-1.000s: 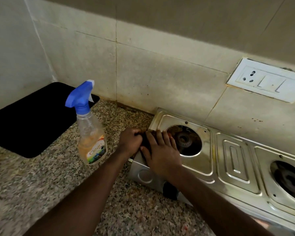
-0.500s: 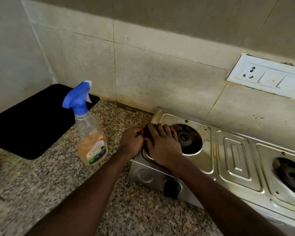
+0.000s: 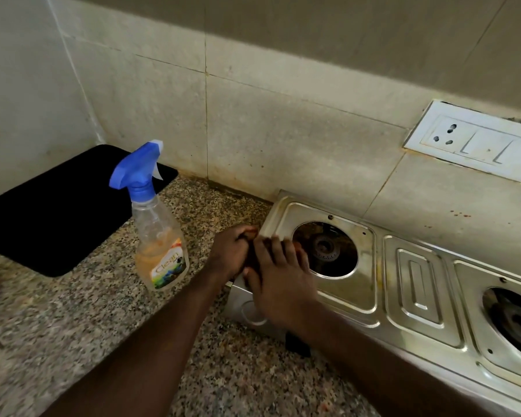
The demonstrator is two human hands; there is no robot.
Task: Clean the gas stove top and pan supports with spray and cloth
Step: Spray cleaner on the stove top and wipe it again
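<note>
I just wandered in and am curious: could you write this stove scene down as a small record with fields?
place: granite counter by a tiled wall
stove: steel, two burners in view, no pan supports on them
left hand: curled at the stove's left corner, seems to grip a dark cloth, mostly hidden
right hand: fingers flat, pressing down beside the left
spray: upright on the counter, left of the hands, untouched
also: black mat, wall socket
</note>
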